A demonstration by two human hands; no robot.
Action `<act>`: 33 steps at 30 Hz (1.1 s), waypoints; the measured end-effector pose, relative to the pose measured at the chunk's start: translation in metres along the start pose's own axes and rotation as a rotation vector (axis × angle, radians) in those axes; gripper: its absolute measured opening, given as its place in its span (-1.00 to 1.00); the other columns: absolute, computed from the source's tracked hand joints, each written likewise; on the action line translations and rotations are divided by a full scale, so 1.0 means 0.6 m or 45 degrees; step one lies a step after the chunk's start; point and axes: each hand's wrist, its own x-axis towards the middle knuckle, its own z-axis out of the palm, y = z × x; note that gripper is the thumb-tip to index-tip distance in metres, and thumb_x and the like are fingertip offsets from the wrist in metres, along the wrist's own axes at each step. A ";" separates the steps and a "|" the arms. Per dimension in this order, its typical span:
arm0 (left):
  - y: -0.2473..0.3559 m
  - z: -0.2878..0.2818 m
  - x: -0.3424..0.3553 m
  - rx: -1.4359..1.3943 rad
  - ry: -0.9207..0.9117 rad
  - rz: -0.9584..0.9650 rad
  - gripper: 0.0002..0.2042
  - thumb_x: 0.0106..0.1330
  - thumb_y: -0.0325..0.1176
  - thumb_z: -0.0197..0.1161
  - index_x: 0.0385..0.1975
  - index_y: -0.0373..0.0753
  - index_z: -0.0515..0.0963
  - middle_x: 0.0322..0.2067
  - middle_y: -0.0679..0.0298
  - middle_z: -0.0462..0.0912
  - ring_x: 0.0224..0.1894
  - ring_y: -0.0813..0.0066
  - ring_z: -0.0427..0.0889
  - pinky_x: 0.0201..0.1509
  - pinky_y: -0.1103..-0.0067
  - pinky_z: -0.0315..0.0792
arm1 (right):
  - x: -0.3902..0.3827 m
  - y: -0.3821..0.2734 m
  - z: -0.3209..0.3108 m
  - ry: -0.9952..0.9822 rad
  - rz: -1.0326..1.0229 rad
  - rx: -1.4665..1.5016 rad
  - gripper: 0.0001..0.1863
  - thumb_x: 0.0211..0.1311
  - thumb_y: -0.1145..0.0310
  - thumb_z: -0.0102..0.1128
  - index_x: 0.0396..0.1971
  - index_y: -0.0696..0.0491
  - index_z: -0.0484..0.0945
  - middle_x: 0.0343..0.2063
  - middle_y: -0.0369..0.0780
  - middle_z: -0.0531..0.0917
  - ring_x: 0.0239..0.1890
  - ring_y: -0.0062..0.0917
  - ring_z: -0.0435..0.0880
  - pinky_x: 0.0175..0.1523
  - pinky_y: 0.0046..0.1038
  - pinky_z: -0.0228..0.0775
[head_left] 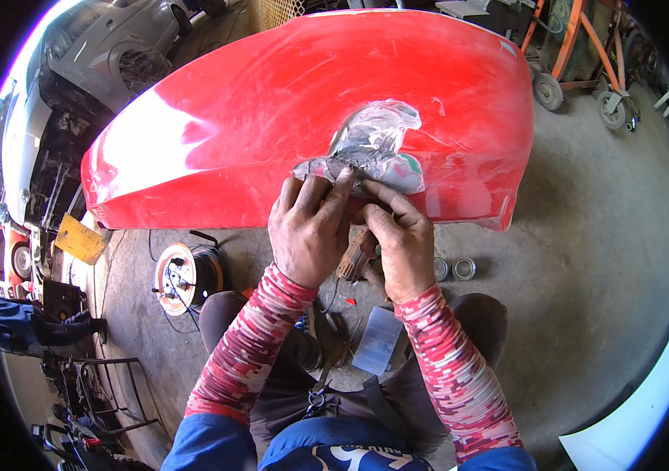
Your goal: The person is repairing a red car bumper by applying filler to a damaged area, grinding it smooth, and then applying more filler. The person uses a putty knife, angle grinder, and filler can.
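Closely, the bare left hand (307, 231) and bare right hand (403, 255) met at a rough grey-white patch (378, 133) on a curved, glossy red panel (295, 110) ahead; whether either grip held anything was unclear. Light, even fingertip pressure seemed best.

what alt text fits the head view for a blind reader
A bare left hand and bare right hand meet at a rough grey-and-white patch on a large, curved red panel. Below them are a round, orange-rimmed cable reel, a dusty orange tool and grey concrete floor.
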 end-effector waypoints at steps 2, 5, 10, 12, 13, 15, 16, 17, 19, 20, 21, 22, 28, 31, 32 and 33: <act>0.006 -0.006 -0.008 0.051 -0.103 -0.032 -0.45 0.19 -0.49 0.38 0.27 -0.24 0.64 -0.19 0.14 0.61 -0.17 0.11 0.57 -0.08 0.30 0.51 | -0.002 0.002 0.001 -0.014 -0.060 -0.008 -0.64 0.46 0.44 0.20 0.18 0.17 0.68 -0.30 -0.36 0.73 -0.51 -0.84 0.42 -0.45 -0.67 0.27; 0.026 -0.009 -0.023 0.211 -0.233 -0.054 -0.32 0.26 -0.41 0.32 0.48 -0.21 0.44 -0.10 0.14 0.58 -0.10 0.11 0.54 -0.01 0.29 0.45 | -0.003 0.005 0.004 0.007 -0.121 -0.103 -0.63 0.46 0.47 0.20 0.20 0.18 0.66 -0.36 -0.45 0.63 -0.48 -0.86 0.37 -0.41 -0.68 0.25; 0.035 -0.015 -0.034 0.274 -0.407 -0.144 -0.19 0.29 -0.37 0.29 0.62 -0.15 0.23 -0.15 0.17 0.58 -0.10 0.17 0.57 -0.06 0.31 0.43 | -0.005 0.005 0.003 -0.002 -0.101 -0.108 -0.62 0.46 0.50 0.21 0.22 0.20 0.64 -0.40 -0.48 0.53 -0.44 -0.86 0.35 -0.37 -0.69 0.25; 0.032 -0.019 -0.034 0.262 -0.416 -0.147 -0.20 0.32 -0.31 0.30 0.61 -0.14 0.24 -0.17 0.18 0.58 -0.11 0.18 0.58 -0.08 0.31 0.42 | -0.005 0.005 0.002 0.015 -0.145 -0.176 -0.62 0.46 0.49 0.21 0.23 0.20 0.64 -0.41 -0.47 0.52 -0.43 -0.85 0.36 -0.37 -0.68 0.26; 0.029 -0.020 -0.032 0.250 -0.405 -0.136 -0.21 0.33 -0.25 0.30 0.61 -0.13 0.24 -0.18 0.18 0.58 -0.12 0.19 0.59 -0.09 0.32 0.41 | -0.005 0.007 0.004 0.018 -0.185 -0.178 -0.62 0.46 0.49 0.21 0.22 0.20 0.64 -0.41 -0.47 0.53 -0.43 -0.84 0.37 -0.36 -0.68 0.27; 0.026 -0.021 -0.029 0.265 -0.406 -0.106 -0.22 0.34 -0.24 0.30 0.60 -0.15 0.25 -0.21 0.18 0.60 -0.15 0.21 0.60 -0.13 0.32 0.42 | -0.004 0.011 0.006 0.041 -0.257 -0.190 -0.63 0.45 0.50 0.20 0.21 0.20 0.64 -0.42 -0.46 0.53 -0.42 -0.83 0.38 -0.35 -0.66 0.30; 0.026 -0.023 -0.029 0.293 -0.421 -0.087 -0.22 0.33 -0.29 0.30 0.60 -0.19 0.25 -0.25 0.20 0.62 -0.18 0.22 0.61 -0.16 0.31 0.44 | -0.004 0.013 0.005 0.042 -0.261 -0.206 -0.63 0.45 0.49 0.20 0.20 0.21 0.64 -0.41 -0.45 0.54 -0.41 -0.82 0.39 -0.33 -0.65 0.31; 0.027 -0.023 -0.027 0.323 -0.422 -0.070 -0.23 0.33 -0.34 0.29 0.59 -0.22 0.25 -0.28 0.21 0.64 -0.21 0.22 0.63 -0.19 0.31 0.47 | -0.004 0.014 0.003 0.041 -0.262 -0.222 -0.64 0.45 0.49 0.19 0.19 0.21 0.64 -0.39 -0.45 0.55 -0.40 -0.82 0.40 -0.32 -0.65 0.33; 0.038 -0.015 -0.020 0.397 -0.494 -0.054 -0.25 0.35 -0.28 0.26 0.56 -0.32 0.26 -0.33 0.23 0.67 -0.24 0.24 0.65 -0.21 0.31 0.47 | -0.003 0.017 0.001 0.046 -0.278 -0.248 -0.64 0.46 0.48 0.17 0.17 0.22 0.64 -0.37 -0.43 0.58 -0.39 -0.81 0.42 -0.29 -0.65 0.35; 0.045 -0.010 -0.016 0.438 -0.522 -0.050 -0.26 0.36 -0.26 0.25 0.55 -0.37 0.27 -0.36 0.25 0.68 -0.25 0.25 0.66 -0.21 0.31 0.48 | 0.001 0.018 0.001 0.053 -0.295 -0.258 -0.65 0.46 0.47 0.17 0.16 0.23 0.64 -0.35 -0.42 0.60 -0.38 -0.81 0.43 -0.28 -0.65 0.36; 0.052 -0.006 -0.013 0.547 -0.547 0.005 -0.27 0.39 -0.20 0.21 0.50 -0.49 0.27 -0.46 0.28 0.68 -0.33 0.29 0.68 -0.26 0.34 0.49 | 0.003 0.019 0.001 0.071 -0.293 -0.264 -0.65 0.46 0.47 0.16 0.15 0.24 0.64 -0.34 -0.40 0.62 -0.38 -0.80 0.44 -0.27 -0.65 0.37; 0.059 -0.003 -0.011 0.599 -0.568 -0.009 -0.29 0.41 -0.21 0.19 0.50 -0.49 0.27 -0.48 0.30 0.68 -0.37 0.32 0.67 -0.30 0.37 0.48 | 0.004 0.019 0.000 0.073 -0.288 -0.224 -0.65 0.46 0.46 0.16 0.15 0.25 0.64 -0.32 -0.39 0.63 -0.37 -0.80 0.45 -0.26 -0.64 0.37; 0.072 -0.010 -0.012 0.439 -0.632 -0.133 -0.23 0.38 -0.20 0.24 0.51 -0.53 0.23 -0.54 0.28 0.65 -0.45 0.34 0.72 -0.47 0.40 0.51 | -0.001 0.008 -0.008 0.120 -0.163 -0.100 -0.71 0.48 0.44 0.16 0.08 0.24 0.65 -0.34 -0.36 0.67 -0.40 -0.77 0.53 -0.28 -0.62 0.43; 0.057 -0.021 -0.021 0.196 -0.561 -0.177 -0.16 0.30 -0.21 0.33 0.51 -0.56 0.21 -0.46 0.18 0.68 -0.42 0.27 0.75 -0.43 0.34 0.58 | -0.007 0.006 -0.009 0.093 -0.107 0.013 -0.75 0.50 0.43 0.18 0.05 0.19 0.65 -0.39 -0.36 0.66 -0.46 -0.78 0.52 -0.36 -0.63 0.42; 0.053 -0.023 -0.023 0.143 -0.515 -0.179 -0.15 0.29 -0.23 0.36 0.52 -0.54 0.20 -0.47 0.12 0.68 -0.44 0.21 0.75 -0.42 0.31 0.58 | -0.007 0.006 -0.009 0.123 -0.083 -0.008 -0.76 0.50 0.42 0.18 0.04 0.18 0.65 -0.40 -0.37 0.66 -0.48 -0.79 0.51 -0.38 -0.63 0.39; 0.049 -0.025 -0.025 0.092 -0.469 -0.180 -0.14 0.28 -0.25 0.39 0.53 -0.53 0.18 -0.48 0.06 0.69 -0.46 0.15 0.74 -0.41 0.28 0.59 | -0.006 0.006 -0.009 0.127 -0.084 -0.014 -0.77 0.50 0.42 0.19 0.03 0.17 0.65 -0.40 -0.37 0.66 -0.49 -0.80 0.50 -0.41 -0.64 0.37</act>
